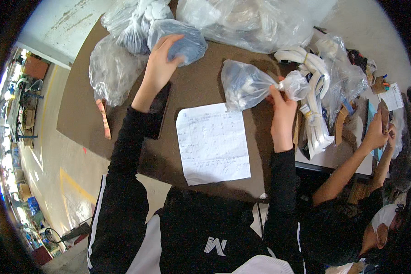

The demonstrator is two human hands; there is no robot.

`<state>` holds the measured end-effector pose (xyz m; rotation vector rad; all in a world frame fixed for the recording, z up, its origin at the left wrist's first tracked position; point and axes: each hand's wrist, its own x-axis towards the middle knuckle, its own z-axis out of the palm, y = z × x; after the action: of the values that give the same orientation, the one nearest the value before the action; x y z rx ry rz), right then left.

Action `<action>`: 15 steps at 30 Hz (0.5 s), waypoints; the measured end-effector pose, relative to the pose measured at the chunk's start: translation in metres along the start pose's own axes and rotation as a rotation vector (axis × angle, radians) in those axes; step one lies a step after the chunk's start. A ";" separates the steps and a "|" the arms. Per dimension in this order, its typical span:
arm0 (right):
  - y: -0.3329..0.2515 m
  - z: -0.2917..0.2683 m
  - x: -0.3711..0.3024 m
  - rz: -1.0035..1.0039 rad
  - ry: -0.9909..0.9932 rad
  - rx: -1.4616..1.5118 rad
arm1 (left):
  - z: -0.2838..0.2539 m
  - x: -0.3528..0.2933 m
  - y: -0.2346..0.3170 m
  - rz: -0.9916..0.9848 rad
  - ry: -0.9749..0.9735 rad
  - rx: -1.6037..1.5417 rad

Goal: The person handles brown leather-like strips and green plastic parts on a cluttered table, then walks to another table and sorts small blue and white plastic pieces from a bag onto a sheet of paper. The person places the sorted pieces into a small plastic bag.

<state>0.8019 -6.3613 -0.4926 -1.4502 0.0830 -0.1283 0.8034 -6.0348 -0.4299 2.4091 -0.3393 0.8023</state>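
My right hand [283, 114] pinches the twisted neck of a clear plastic bag [246, 86] that has white pieces inside. The bag lies tilted above the table, its gathered end poking out past my fingers. On the far left, my left hand [163, 64] rests with fingers spread on a tied plastic bag with dark contents [187, 43]. Between my forearms lies a handwritten sheet of paper [213, 146]. A dark flat object, like a phone [159, 112], is partly covered by my left forearm.
More clear bags [114, 68] crowd the far left, and a large plastic bag [246, 23] sits at the back. Bundled white strips [317, 128] lie on the right. A co-worker's hands [379, 130] hold a small brown piece there. A patterned strip [103, 119] lies near the brown table's [77, 114] left edge.
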 end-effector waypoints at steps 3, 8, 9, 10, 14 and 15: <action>-0.016 0.006 -0.003 0.076 0.054 0.248 | -0.017 -0.034 0.057 -0.107 -0.158 -0.014; -0.020 -0.002 -0.003 0.034 0.078 0.397 | 0.001 -0.097 0.086 -0.243 -0.537 -0.094; -0.021 0.001 -0.004 0.000 0.105 0.403 | 0.003 -0.097 0.082 -0.209 -0.543 -0.110; -0.025 0.004 -0.005 -0.032 0.129 0.409 | 0.006 -0.094 0.075 -0.177 -0.548 -0.127; -0.022 0.001 -0.005 -0.120 0.148 0.394 | 0.017 -0.072 0.054 -0.091 -0.380 -0.118; -0.021 -0.002 -0.003 -0.138 0.149 0.387 | 0.019 -0.067 0.052 -0.074 -0.316 -0.099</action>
<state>0.7979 -6.3650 -0.4725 -1.0583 0.0746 -0.3464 0.7388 -6.0839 -0.4610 2.4367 -0.3998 0.3615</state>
